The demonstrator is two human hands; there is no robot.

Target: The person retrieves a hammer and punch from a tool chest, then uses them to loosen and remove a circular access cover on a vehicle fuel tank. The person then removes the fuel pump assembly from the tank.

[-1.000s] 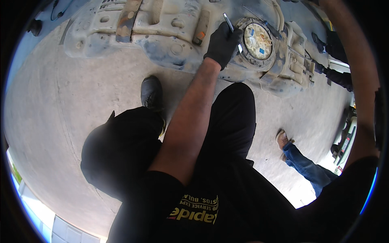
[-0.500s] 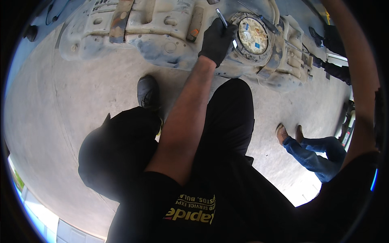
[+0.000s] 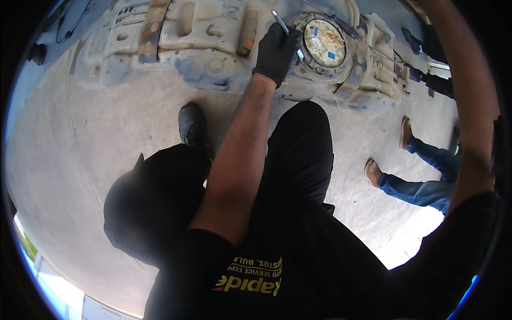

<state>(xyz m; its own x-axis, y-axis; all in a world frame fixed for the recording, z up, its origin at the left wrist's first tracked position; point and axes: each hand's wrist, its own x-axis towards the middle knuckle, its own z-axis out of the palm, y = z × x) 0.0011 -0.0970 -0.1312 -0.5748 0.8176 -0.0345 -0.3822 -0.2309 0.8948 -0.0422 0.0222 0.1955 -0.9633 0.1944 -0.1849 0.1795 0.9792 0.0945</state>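
Note:
My left hand (image 3: 276,56), in a black glove, is closed around a slim shiny metal rod-shaped tool (image 3: 277,17). One end sticks out above my fist, the other (image 3: 300,54) beside the ring. The tool's exact kind does not show. Just right of this hand is a round, dirt-crusted cover (image 3: 324,42) with blue patches, framed by a dark ring (image 3: 315,69). It is set in the top of a dusty grey fuel tank (image 3: 197,66). My right arm (image 3: 472,101) reaches up along the right side; its hand is beyond the top edge.
A dark-handled tool (image 3: 345,26) with a thin shaft lies by the ring's far side. Rusty straps (image 3: 153,32) cross the tank. A person in jeans (image 3: 410,189) stands on the concrete floor (image 3: 69,176) at right; another person's dark-clad legs (image 3: 434,82) show farther up.
The view has shifted slightly, moving the tank and my left hand a little leftward in it. The person in jeans has stepped, their feet now farther apart. My left hand still grips the metal tool.

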